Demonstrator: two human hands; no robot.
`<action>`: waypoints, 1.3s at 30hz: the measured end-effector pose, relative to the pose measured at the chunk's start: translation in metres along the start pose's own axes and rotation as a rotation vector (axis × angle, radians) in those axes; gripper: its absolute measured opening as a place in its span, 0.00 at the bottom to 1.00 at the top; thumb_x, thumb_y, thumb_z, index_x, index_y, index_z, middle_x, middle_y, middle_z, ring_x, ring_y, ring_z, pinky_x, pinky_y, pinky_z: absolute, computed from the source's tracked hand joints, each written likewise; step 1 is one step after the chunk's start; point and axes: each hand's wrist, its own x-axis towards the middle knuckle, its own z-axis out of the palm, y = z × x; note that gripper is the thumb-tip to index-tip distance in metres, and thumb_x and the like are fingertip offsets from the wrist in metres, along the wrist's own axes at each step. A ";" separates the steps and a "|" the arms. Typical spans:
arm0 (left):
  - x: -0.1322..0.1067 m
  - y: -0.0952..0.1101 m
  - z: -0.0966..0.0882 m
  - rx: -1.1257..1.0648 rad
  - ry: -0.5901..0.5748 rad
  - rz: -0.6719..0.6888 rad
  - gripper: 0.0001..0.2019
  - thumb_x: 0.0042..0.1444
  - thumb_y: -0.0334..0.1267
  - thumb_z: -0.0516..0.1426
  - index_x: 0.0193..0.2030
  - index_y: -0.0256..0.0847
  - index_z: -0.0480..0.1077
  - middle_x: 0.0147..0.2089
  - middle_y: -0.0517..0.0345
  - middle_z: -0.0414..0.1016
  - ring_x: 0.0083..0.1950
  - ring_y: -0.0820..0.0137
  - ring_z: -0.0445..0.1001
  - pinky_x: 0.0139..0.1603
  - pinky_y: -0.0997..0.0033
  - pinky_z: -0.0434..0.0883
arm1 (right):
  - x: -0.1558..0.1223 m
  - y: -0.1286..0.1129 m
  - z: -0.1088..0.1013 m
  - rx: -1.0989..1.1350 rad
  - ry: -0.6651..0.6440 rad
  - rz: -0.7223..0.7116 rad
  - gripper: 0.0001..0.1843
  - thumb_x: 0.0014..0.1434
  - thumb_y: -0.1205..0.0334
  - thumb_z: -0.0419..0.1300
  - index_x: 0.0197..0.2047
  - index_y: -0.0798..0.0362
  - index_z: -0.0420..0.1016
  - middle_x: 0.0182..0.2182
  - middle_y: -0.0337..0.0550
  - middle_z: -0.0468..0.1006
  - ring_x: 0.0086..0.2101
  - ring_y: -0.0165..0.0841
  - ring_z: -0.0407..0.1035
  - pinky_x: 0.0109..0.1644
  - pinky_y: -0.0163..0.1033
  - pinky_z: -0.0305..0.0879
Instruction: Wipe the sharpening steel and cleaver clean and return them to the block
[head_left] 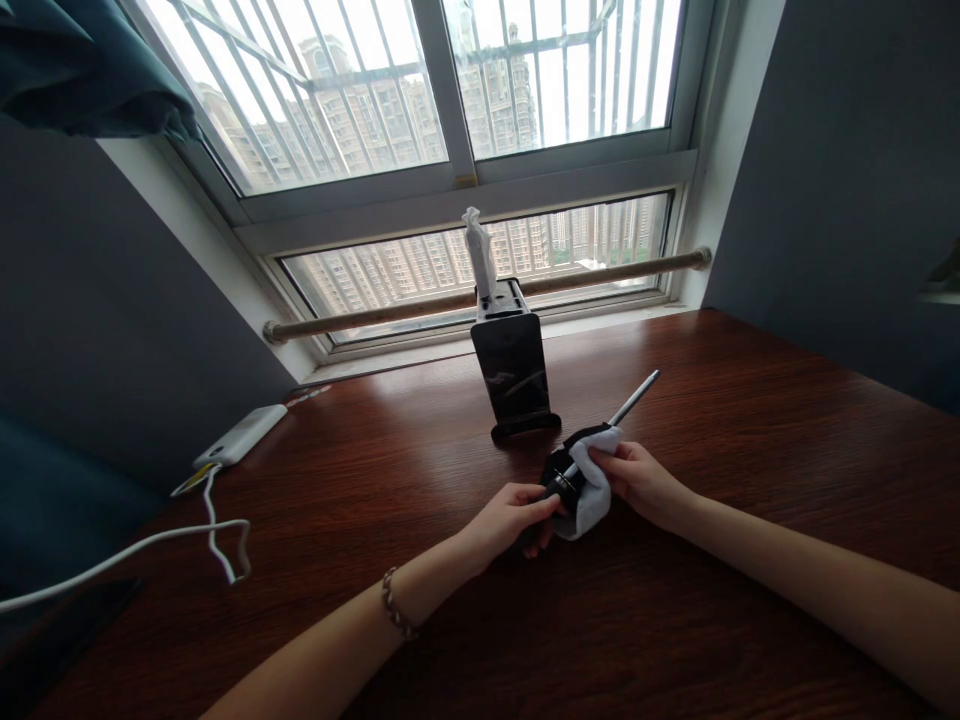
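My left hand [514, 515] is closed round the black handle [559, 478] of a sharpening steel, low over the dark wooden table [420, 470]. The steel's thin metal rod [636, 396] points up and to the right, away from me. My right hand [637, 478] pinches a white cloth [592, 495] against the base of the rod, just above the handle. A black knife block [516, 370] stands upright right behind the hands, with a white cloth-wrapped piece [478, 255] sticking out of its top.
A white power bank [241, 435] lies at the table's left rear, and its white cable [180, 535] runs off the left edge. A wooden rail [420, 303] crosses the window sill behind the block. Grey walls close in on both sides.
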 end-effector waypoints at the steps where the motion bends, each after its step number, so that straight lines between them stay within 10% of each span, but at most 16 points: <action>1: 0.000 0.000 -0.001 -0.008 -0.006 -0.011 0.22 0.53 0.54 0.55 0.37 0.33 0.69 0.19 0.62 0.65 0.17 0.79 0.60 0.17 0.79 0.58 | 0.000 0.000 0.000 0.018 0.013 0.005 0.12 0.53 0.59 0.65 0.40 0.57 0.77 0.37 0.46 0.75 0.36 0.31 0.70 0.42 0.34 0.67; 15: -0.004 -0.003 -0.004 -0.030 -0.042 -0.019 0.24 0.56 0.55 0.51 0.32 0.31 0.70 0.15 0.64 0.57 0.15 0.78 0.57 0.16 0.77 0.53 | 0.027 -0.050 -0.036 0.186 0.452 -0.189 0.09 0.48 0.67 0.67 0.34 0.57 0.74 0.31 0.40 0.75 0.28 0.26 0.69 0.29 0.29 0.68; 39: -0.008 0.000 -0.006 -0.035 -0.024 -0.028 0.21 0.56 0.53 0.53 0.35 0.31 0.70 0.17 0.66 0.56 0.16 0.81 0.56 0.15 0.80 0.53 | 0.031 -0.075 -0.042 0.261 0.620 -0.361 0.02 0.56 0.71 0.60 0.33 0.58 0.74 0.31 0.39 0.76 0.28 0.25 0.70 0.28 0.27 0.70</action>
